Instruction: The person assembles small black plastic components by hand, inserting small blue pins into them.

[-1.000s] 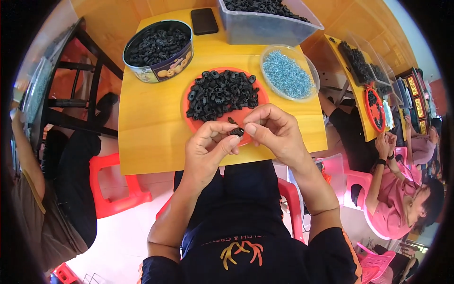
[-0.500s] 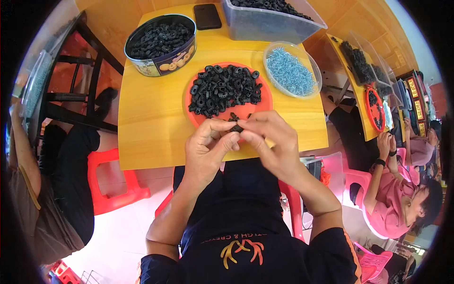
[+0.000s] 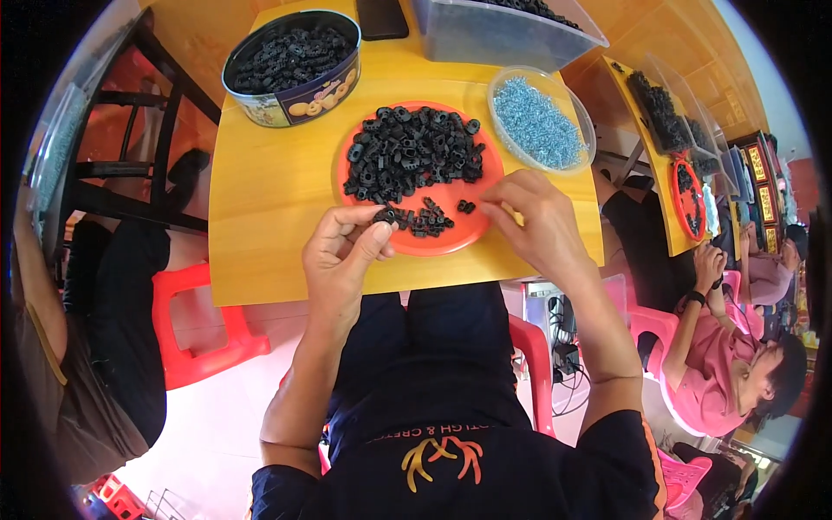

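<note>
Orange-red and round, the plate carries a heap of black parts over its far half and a few loose black pieces toward its near rim. What could go wrong, I judge, starts with the small held part: only the left hand's thumb and fingertips grip it, so a slight roll could drop it among lookalikes on the plate (black on black would be hard to pick out). A careless sweep of the right hand might also knock the stray pair of black pieces off the plate's right side onto the yellow table.

As for position, the held part sits at the left hand's fingertips, above the plate's near-left portion and just beside the loose pieces. Against it, the left thumb and fingers are pinched. At the plate's right rim, the right hand has its fingers curled, fingertips near the stray pair; whether anything tiny is between them I cannot tell. Beyond the plate, the tin stands far left, the tub of bluish bits far right.
</note>
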Tool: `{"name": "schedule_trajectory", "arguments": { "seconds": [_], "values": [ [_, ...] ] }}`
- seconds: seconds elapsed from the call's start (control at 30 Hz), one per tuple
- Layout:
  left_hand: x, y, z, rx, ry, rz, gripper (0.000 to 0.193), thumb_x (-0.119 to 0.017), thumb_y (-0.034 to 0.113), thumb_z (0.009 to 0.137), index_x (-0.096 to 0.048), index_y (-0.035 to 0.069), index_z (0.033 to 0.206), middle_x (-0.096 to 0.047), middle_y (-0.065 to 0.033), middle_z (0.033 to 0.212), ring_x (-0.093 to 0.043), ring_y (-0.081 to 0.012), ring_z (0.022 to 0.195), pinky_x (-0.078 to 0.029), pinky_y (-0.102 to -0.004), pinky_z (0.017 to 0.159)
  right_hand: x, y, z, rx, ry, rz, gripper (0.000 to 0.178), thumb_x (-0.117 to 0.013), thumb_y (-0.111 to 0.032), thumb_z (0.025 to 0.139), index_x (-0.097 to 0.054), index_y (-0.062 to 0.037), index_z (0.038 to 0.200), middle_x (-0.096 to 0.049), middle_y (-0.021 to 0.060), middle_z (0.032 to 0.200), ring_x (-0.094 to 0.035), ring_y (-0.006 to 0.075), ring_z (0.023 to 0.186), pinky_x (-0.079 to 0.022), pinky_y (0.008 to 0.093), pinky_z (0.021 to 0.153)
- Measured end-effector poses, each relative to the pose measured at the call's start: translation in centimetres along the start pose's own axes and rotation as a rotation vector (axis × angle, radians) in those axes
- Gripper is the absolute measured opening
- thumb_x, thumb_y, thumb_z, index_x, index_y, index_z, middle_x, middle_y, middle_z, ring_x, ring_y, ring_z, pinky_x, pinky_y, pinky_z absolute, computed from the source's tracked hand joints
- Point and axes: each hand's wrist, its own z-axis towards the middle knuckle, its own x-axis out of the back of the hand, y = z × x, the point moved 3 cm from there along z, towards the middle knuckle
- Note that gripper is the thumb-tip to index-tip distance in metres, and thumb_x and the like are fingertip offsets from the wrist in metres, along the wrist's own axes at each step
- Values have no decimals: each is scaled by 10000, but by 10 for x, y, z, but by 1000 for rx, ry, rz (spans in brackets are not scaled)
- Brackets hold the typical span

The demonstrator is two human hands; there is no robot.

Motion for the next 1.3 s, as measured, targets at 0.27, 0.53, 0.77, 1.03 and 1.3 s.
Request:
{"name": "schedule_trajectory", "arguments": {
  "seconds": [0.27, 0.53, 0.77, 1.03, 1.3],
  "values": [
    [2, 0, 1, 23, 4, 5, 167, -644, 37, 903, -599, -12, 1056, -668, -83, 920, -606, -94, 739, -495, -222, 686, -13, -18, 16, 43, -91, -232, 178, -726, -201, 767, -679, -49, 847, -599, 92, 871, -585, 282, 864, -493, 396, 733],
    [2, 3, -1, 19, -15, 8, 172, -652, 40, 900, -602, -7, 1058, -659, -69, 914, -606, -95, 743, -502, -222, 688, -23, -17, 22, 30, -101, -202, 192, -728, -176, 751, -652, -42, 867, -593, 99, 884, -587, 279, 885, -490, 400, 734],
    [-2, 8, -4, 29, -37, 0, 178, -659, 47, 897, -605, -3, 1060, -663, -64, 921, -609, -92, 748, -503, -227, 689, -24, -7, 16, -207, -80, 309, 142, -714, -98, 821, -626, -21, 901, -630, 52, 855, -598, 153, 745, -485, 305, 648],
    [-27, 13, -10, 63, -109, -33, 177, -653, 55, 899, -603, 3, 1060, -674, -87, 918, -608, -107, 738, -493, -243, 692, -14, -28, -3, -408, 16, 1291, 141, -668, -98, 904, -641, -21, 1019, -664, 26, 927, -591, 69, 802, -476, 222, 696],
    [-49, 22, -12, -17, -99, -129, 178, -649, 33, 897, -604, -4, 1066, -673, -85, 925, -614, -112, 747, -502, -241, 694, -10, -44, -14, -331, 10, 1713, 170, -610, -116, 941, -624, -60, 1101, -661, 104, 1043, -617, 120, 820, -514, 253, 736]
  ]
}}
